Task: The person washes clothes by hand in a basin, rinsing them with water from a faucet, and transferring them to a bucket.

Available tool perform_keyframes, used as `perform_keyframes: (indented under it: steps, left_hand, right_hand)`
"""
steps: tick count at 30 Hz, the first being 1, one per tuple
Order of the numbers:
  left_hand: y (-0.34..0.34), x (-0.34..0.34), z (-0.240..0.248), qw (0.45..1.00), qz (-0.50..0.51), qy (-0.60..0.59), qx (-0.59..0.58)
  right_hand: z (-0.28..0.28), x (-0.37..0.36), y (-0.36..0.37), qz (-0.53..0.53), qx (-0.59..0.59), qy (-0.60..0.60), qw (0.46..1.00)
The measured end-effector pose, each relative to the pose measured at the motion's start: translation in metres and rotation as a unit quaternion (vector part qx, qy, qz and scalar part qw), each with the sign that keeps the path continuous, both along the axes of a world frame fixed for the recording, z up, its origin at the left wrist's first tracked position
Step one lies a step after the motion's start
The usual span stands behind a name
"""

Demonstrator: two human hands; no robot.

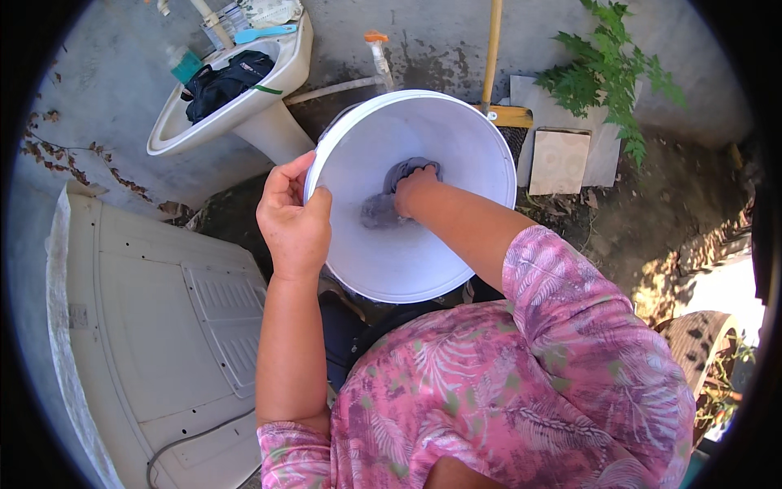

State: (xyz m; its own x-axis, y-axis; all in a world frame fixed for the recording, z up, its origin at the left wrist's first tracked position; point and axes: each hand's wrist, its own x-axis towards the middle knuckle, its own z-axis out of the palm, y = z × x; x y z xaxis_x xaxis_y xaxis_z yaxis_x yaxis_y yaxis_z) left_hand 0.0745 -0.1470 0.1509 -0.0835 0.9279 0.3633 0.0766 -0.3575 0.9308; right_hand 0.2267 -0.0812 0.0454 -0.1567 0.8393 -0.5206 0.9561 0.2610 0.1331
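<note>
A large white bucket (pixel 358 257) is tilted toward me, so its pale inside shows. My left hand (pixel 295 213) is closed on the bucket's left rim, thumb inside and fingers curled round the outside. Deep within the bucket, my right hand (pixel 415 189) grips a dark grey, wet-looking cloth (pixel 401 173) at the bottom. Its fingers are partly hidden by the cloth and the hand itself. Murky greyish liquid (pixel 379 213) seems to lie beside the cloth.
A white pedestal sink (pixel 175 130) at the upper left holds dark fabric (pixel 228 81) and a light blue brush (pixel 265 33). An orange-handled tap (pixel 377 50) stands behind the bucket. A yellow broom (pixel 511 116) leans right of it. A white metal appliance panel (pixel 155 318) fills the lower left.
</note>
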Motion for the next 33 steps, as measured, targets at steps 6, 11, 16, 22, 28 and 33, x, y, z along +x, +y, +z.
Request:
perform_keyframes:
  steps: [6,11,16,22,28,33]
  left_hand:
    - [0.000,0.004,-0.009,0.999,0.034,0.010,0.005]
    - [0.004,-0.013,-0.003,0.994,0.112,0.009,0.003]
    - [0.007,-0.039,0.002,0.987,0.153,-0.028,-0.032]
    - [0.001,-0.035,0.008,0.985,0.152,-0.017,-0.082]
    - [0.004,-0.033,0.013,0.988,0.125,-0.006,-0.090]
    - [-0.002,-0.022,0.019,0.987,0.143,-0.004,-0.075]
  right_hand:
    - [-0.004,-0.036,-0.009,-0.033,-0.102,0.295,0.950]
    - [0.028,-0.071,-0.040,-0.282,-0.261,0.669,0.635]
    - [0.015,-0.030,-0.036,0.117,-0.140,0.340,0.923]
    - [0.057,0.010,-0.002,0.185,0.300,0.013,0.936]
    - [0.099,0.021,0.010,0.400,0.528,0.089,0.744]
    - [0.073,0.030,-0.041,0.146,0.156,-0.002,0.977]
